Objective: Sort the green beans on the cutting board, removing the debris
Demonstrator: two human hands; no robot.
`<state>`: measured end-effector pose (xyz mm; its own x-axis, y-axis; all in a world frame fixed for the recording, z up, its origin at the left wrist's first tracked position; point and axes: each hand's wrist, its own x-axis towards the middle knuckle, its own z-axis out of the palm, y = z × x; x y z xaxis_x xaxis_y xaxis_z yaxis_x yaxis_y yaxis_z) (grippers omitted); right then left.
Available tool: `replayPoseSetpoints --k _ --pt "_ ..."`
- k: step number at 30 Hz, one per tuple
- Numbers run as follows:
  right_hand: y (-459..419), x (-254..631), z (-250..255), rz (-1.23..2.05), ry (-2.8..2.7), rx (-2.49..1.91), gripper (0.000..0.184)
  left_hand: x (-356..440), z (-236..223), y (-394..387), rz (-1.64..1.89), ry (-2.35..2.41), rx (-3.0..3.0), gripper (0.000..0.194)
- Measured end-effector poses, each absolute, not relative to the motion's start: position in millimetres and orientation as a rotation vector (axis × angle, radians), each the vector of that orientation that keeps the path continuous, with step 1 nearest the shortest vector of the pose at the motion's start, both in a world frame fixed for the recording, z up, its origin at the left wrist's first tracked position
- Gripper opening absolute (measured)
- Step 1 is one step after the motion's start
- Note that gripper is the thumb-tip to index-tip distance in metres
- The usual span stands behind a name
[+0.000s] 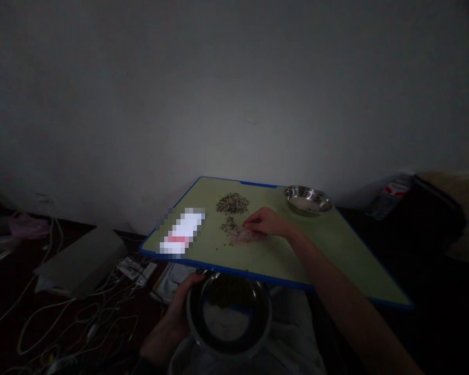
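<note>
My left hand (175,317) grips the rim of a steel bowl (254,338) held below the near edge of a green board with a blue rim (328,245). The bowl holds some dark grains. My right hand (268,223) rests on the board with fingers bent down onto a small pale heap of grains (244,237). A larger dark pile of grains (232,203) lies just beyond it. A second steel bowl (308,199) stands at the board's far right corner. A blurred white and pink packet (182,233) lies on the board's left part.
A white wall rises right behind the board. Tangled white cables (82,323) and a flat grey box (80,260) cover the dark floor at left. A dark bag (433,219) and a packet (391,195) sit at right. The scene is dim.
</note>
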<state>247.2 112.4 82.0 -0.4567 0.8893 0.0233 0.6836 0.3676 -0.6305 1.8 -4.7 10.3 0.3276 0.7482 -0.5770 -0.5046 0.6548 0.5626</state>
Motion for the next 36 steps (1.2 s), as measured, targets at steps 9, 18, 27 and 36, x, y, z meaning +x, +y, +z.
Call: replayPoseSetpoints --k 9,18,27,36 --pt "108.7 243.4 81.8 0.879 -2.222 -1.357 0.027 1.6 8.0 -4.2 0.837 0.908 0.291 0.019" --pt "107.1 239.0 79.0 0.863 -2.218 -1.331 0.025 1.5 10.1 -5.2 0.87 0.912 0.303 0.019" --pt "102.8 224.2 73.2 0.543 -2.293 -1.297 0.021 -2.5 7.8 -2.6 0.879 0.977 0.294 0.016" --pt "96.6 211.3 68.9 0.388 -2.37 -1.266 0.019 -1.9 9.0 -3.6 0.89 0.916 0.313 0.017"
